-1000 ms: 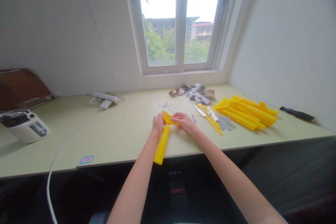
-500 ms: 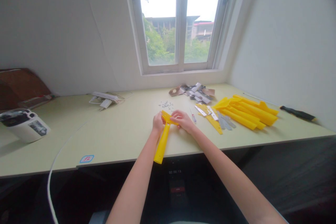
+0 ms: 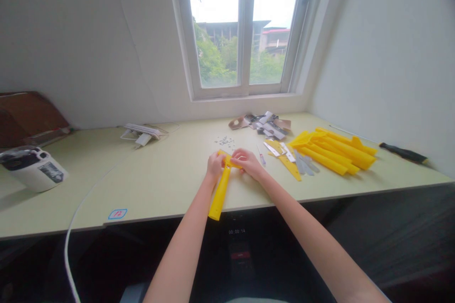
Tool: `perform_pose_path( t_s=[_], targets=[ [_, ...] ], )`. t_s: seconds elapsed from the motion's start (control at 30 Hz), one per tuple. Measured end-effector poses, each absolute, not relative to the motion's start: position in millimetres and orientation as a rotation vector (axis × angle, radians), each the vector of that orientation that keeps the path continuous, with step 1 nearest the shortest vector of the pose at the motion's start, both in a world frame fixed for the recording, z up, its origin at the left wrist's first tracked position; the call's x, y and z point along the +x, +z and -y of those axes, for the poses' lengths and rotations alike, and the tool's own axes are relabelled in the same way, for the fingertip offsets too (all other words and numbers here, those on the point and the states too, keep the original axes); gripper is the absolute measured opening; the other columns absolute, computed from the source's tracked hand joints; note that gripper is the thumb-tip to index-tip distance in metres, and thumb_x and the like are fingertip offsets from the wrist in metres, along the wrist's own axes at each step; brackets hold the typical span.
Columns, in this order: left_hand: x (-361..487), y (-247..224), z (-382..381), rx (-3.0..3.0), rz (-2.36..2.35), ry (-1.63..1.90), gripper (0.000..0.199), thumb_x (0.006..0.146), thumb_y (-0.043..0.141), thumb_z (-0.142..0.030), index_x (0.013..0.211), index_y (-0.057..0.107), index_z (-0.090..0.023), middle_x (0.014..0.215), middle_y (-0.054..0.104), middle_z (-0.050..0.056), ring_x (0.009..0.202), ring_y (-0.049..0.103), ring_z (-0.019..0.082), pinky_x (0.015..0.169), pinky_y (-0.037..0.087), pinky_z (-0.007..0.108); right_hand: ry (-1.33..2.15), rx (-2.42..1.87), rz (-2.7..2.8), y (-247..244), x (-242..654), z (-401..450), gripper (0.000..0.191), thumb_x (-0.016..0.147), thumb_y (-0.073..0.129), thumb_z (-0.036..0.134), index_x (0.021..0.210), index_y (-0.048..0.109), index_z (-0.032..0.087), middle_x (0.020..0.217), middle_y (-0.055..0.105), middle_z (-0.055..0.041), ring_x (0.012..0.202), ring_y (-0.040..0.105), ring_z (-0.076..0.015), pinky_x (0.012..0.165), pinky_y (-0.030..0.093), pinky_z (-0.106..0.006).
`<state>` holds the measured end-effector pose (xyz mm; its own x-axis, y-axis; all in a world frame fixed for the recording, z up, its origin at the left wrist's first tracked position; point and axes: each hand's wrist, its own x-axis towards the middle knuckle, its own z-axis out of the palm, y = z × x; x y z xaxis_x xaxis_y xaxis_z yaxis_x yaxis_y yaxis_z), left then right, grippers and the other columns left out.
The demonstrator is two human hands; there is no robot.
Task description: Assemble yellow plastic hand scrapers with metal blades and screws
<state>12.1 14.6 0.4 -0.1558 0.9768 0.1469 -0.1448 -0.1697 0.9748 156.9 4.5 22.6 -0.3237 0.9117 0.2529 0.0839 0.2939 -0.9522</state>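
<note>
A yellow tool [image 3: 219, 198], roughly T-shaped, is held between 2 hands at the middle of the bench [image 3: 159, 180]'s near edge. Its handle slants toward the person, and the butt end overlaps the line of that edge; whether it touches the bench top I cannot tell. The left hand [image 3: 215, 166] is closed around the left end of the crosspiece. The right hand [image 3: 247, 164] pinches the right end between thumb and fingers.

Just beyond the hands, toward the far edge, small metal pieces [image 3: 225, 141] lie scattered. To the right of the right hand is 1 small screwdriver [image 3: 262, 157] with a pale handle. Next, toward the right edge, white strips [image 3: 272, 150] lie on flat yellow plates [image 3: 292, 169], with grey metal blades [image 3: 304, 165] beside them. A pile of yellow handles [image 3: 334, 151] follows, and a long black-handled screwdriver [image 3: 403, 152] lies along the right edge.

Near the far edge is a heap of scraps [image 3: 272, 130], below the window [image 3: 244, 33]. Left along that edge is a white power strip [image 3: 142, 135]; brown cardboard [image 3: 31, 116] fills the far left corner. A white container [image 3: 42, 175] with a dark top stands near the left edge, and a white cable [image 3: 73, 227] drops over the near edge.
</note>
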Motion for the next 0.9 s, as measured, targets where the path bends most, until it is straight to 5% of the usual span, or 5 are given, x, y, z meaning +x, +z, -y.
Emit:
perform_pose_path(
  t_s=[0.6, 0.9],
  targets=[
    [12.1, 0.5, -14.9, 1.184, -1.128, 1.468, 0.007, 0.067, 0.046, -0.022, 0.063, 0.046, -0.016, 0.053, 0.049, -0.003, 0.045, 0.046, 0.009, 0.045, 0.035, 0.022, 1.253, -1.011, 1.537, 23.6, 158.4, -6.2, 0.03, 0.064, 0.063, 0.037, 0.085, 0.062, 0.016, 0.077, 0.062, -0.0049, 0.063, 0.056, -0.0131, 0.044, 0.04, -0.02],
    [12.9, 12.8, -1.3, 1.084, -0.977, 1.098, 0.031, 0.073, 0.045, -0.039, 0.09, 0.049, -0.013, 0.063, 0.061, 0.006, 0.048, 0.058, 0.016, 0.052, 0.048, 0.031, 1.089, -1.043, 1.465, 18.5, 159.0, -12.3, 0.04, 0.066, 0.061, 0.036, 0.1, 0.061, 0.015, 0.072, 0.062, -0.0031, 0.055, 0.051, -0.0097, 0.043, 0.036, -0.02]
  ],
)
